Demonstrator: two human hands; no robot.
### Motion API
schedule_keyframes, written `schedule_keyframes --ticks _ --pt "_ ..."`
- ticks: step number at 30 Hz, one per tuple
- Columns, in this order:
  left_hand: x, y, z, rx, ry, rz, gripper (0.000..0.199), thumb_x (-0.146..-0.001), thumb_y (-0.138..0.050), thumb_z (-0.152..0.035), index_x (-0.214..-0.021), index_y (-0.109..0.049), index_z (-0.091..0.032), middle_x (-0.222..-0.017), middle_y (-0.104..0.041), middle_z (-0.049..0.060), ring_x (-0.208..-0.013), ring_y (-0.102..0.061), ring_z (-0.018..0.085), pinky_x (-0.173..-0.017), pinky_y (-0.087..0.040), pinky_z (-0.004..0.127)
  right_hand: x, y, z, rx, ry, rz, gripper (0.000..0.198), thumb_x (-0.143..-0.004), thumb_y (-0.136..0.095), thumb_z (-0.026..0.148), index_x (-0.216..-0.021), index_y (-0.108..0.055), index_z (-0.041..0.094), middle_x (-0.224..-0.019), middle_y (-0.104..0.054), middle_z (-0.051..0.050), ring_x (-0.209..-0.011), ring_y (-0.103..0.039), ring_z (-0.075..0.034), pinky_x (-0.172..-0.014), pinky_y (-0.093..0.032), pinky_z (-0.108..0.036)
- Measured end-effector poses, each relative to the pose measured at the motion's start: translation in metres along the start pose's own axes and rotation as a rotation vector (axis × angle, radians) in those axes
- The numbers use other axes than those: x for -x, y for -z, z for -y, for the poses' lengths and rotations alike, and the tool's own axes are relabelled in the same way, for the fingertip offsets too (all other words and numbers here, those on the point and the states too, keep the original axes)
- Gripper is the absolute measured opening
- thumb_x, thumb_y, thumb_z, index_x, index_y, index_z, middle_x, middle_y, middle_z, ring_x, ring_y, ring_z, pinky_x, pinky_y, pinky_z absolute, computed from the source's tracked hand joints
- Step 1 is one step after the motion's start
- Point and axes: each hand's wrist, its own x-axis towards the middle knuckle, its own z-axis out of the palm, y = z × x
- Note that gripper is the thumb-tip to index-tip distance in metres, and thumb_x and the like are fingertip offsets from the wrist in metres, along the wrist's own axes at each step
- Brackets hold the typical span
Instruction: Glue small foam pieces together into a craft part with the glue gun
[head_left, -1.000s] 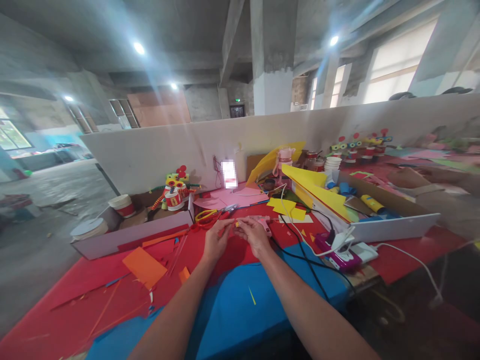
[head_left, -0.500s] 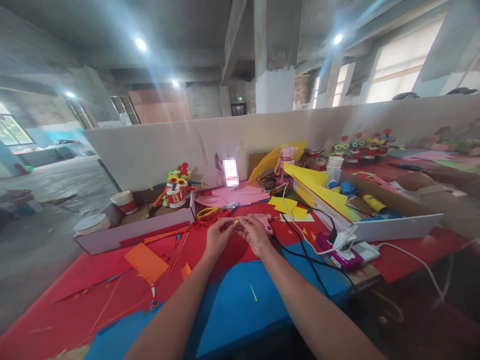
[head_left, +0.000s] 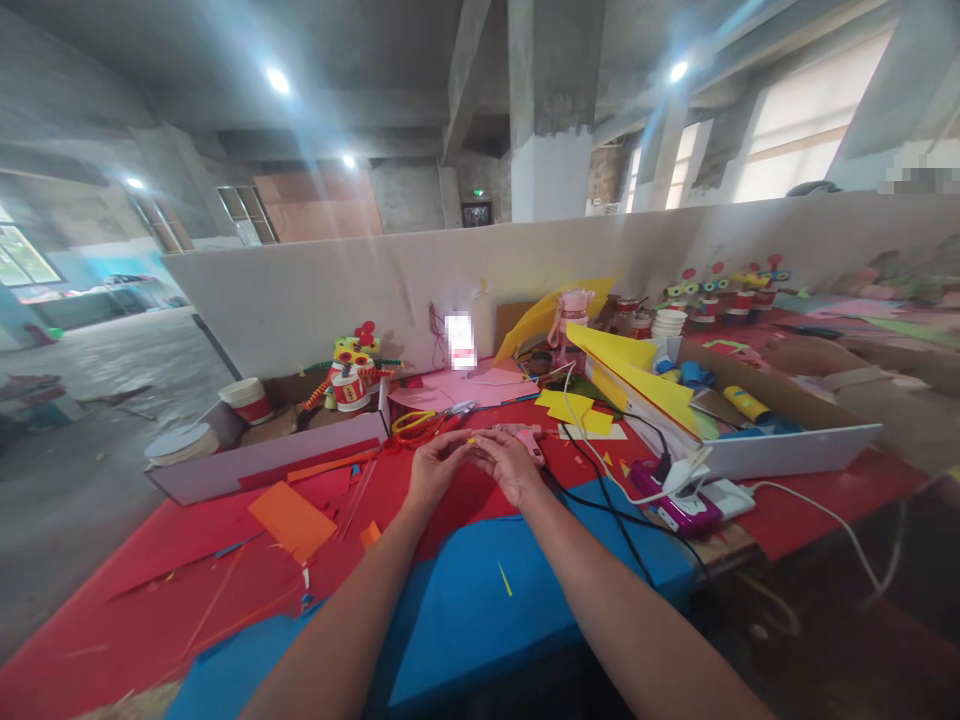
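Note:
Over the red tabletop, my left hand (head_left: 436,470) and my right hand (head_left: 513,468) meet at the fingertips. Pinched between them is a small yellow piece (head_left: 472,441), mostly covered by the fingers, so its exact shape is hidden. A pink glue gun (head_left: 531,442) lies just behind my right hand and is partly blocked by it. Beyond my left hand are scissors with yellow handles (head_left: 412,424). Blue sheet material (head_left: 480,600) spreads beneath my forearms, with a thin yellow sliver (head_left: 505,579) on it.
An orange paper rectangle (head_left: 292,521) lies at left, below a box (head_left: 262,462) with paper cups and a cup figure (head_left: 351,385). On the right, a purple power strip (head_left: 686,510) trails cables. Behind it stands a box (head_left: 795,444) of coloured tubes. Yellow paper pieces (head_left: 581,412) lie mid-table.
Both hands stay together around the small yellow piece. The right fingers have shifted slightly over it. The view has tilted a little.

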Motion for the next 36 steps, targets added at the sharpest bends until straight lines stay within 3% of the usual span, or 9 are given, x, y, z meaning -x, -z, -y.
schedule_keyframes --ticks 11,20,28,36 --pt "-0.0011 0.0092 -0.0008 -0.384 -0.28 -0.024 0.015 -0.082 -0.062 -0.027 -0.084 -0.074 -0.02 -0.081 -0.076 0.003 -0.072 -0.071 0.017 -0.07 -0.057 0.026 0.0011 0.004 0.0044 -0.001 -0.115 0.065 0.035 -0.051 -0.088 0.025 -0.081 -0.072 0.015 -0.077 -0.071 -0.002 -0.078 -0.07 -0.017 -0.086 -0.055 -0.034" --pt "-0.0019 0.0095 -0.0058 -0.489 -0.377 0.0 0.015 -0.085 -0.056 -0.022 -0.081 -0.071 -0.019 -0.077 -0.074 0.003 -0.069 -0.068 0.015 -0.068 -0.054 0.024 -0.0014 0.0048 0.0004 0.094 -0.065 0.04 0.034 -0.055 -0.087 0.028 -0.083 -0.072 0.014 -0.076 -0.07 -0.002 -0.067 -0.067 -0.012 -0.079 -0.057 -0.029" --pt "-0.0015 0.0058 -0.0068 -0.539 -0.474 0.035 0.015 -0.087 -0.055 -0.02 -0.079 -0.068 -0.019 -0.075 -0.07 0.003 -0.071 -0.064 0.014 -0.069 -0.052 0.025 -0.0017 0.0066 0.0002 0.099 -0.057 0.078 0.033 -0.057 -0.086 0.033 -0.081 -0.072 0.014 -0.074 -0.071 -0.005 -0.075 -0.069 -0.018 -0.083 -0.056 -0.037" --pt "0.0001 0.0005 -0.0033 -0.52 -0.43 -0.006 0.016 -0.087 -0.054 -0.02 -0.082 -0.069 -0.02 -0.079 -0.071 0.003 -0.076 -0.065 0.015 -0.073 -0.052 0.026 -0.0009 0.0053 0.0018 0.088 -0.014 0.086 0.037 -0.055 -0.085 0.037 -0.08 -0.071 0.015 -0.076 -0.071 -0.005 -0.078 -0.069 -0.019 -0.086 -0.055 -0.039"
